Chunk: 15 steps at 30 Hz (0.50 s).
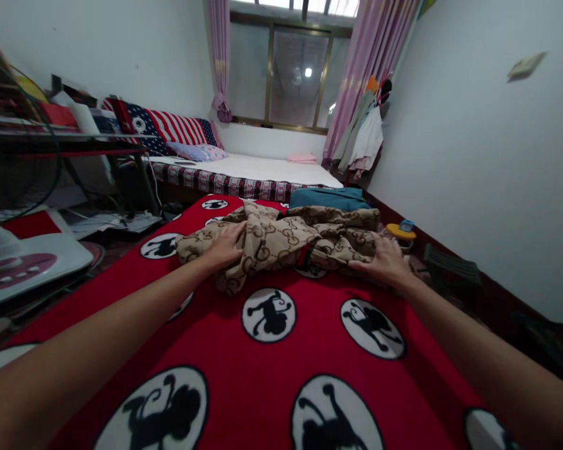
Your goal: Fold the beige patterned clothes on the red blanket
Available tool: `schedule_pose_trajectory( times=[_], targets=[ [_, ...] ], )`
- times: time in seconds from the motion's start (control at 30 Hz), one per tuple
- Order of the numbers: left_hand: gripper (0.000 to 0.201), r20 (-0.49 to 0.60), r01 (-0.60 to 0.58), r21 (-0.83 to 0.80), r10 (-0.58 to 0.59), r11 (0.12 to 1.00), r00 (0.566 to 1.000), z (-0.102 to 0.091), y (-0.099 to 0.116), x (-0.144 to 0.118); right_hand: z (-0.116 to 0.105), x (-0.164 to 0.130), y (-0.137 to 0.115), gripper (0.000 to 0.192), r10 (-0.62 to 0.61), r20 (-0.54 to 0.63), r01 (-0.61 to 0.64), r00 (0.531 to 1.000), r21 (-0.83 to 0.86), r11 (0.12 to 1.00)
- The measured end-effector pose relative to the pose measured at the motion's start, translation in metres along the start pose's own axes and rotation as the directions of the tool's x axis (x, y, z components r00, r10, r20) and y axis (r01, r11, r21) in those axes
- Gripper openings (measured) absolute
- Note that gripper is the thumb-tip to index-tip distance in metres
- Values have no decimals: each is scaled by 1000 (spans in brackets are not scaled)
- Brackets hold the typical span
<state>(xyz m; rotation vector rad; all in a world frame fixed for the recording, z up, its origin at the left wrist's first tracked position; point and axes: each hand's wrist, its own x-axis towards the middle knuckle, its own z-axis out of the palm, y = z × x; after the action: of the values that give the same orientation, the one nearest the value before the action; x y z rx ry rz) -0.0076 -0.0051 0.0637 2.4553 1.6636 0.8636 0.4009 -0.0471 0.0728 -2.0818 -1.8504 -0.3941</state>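
A crumpled beige garment (286, 240) with brown ring print lies on the red blanket (272, 387), stretched sideways between both hands; left hand (225, 247) grips its bunched end, right hand (385, 262) presses flat on it.

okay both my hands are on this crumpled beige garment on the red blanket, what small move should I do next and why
Probably draw both hands apart to spread it. The beige patterned garment lies bunched on the red blanket, with your left hand and right hand on opposite ends.
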Motion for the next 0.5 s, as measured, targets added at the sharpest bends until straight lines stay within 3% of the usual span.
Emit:
schedule_pose_trajectory(
  times=[0.1,0.2,0.27,0.4,0.5],
  targets=[
    [101,178,-90,-28,93,996,980,-5,-5,-20,23,-11,7,98,-144,164,153,976,-42,987],
    [114,235,-142,22,133,990,963,-5,-6,-31,39,-14,2,63,-249,165,265,954,-83,961],
    [106,164,-107,107,88,988,982,4,-2,-34,45,-15,-7,46,-238,89,247,967,-104,963],
    [65,46,8,225,-19,974,999,17,10,-26,33,-8,-22,47,-131,31,133,991,-88,987],
    [48,-47,95,63,-92,994,995,-16,12,-7,-8,4,-22,44,-53,-30,52,998,-49,997]
  ],
)
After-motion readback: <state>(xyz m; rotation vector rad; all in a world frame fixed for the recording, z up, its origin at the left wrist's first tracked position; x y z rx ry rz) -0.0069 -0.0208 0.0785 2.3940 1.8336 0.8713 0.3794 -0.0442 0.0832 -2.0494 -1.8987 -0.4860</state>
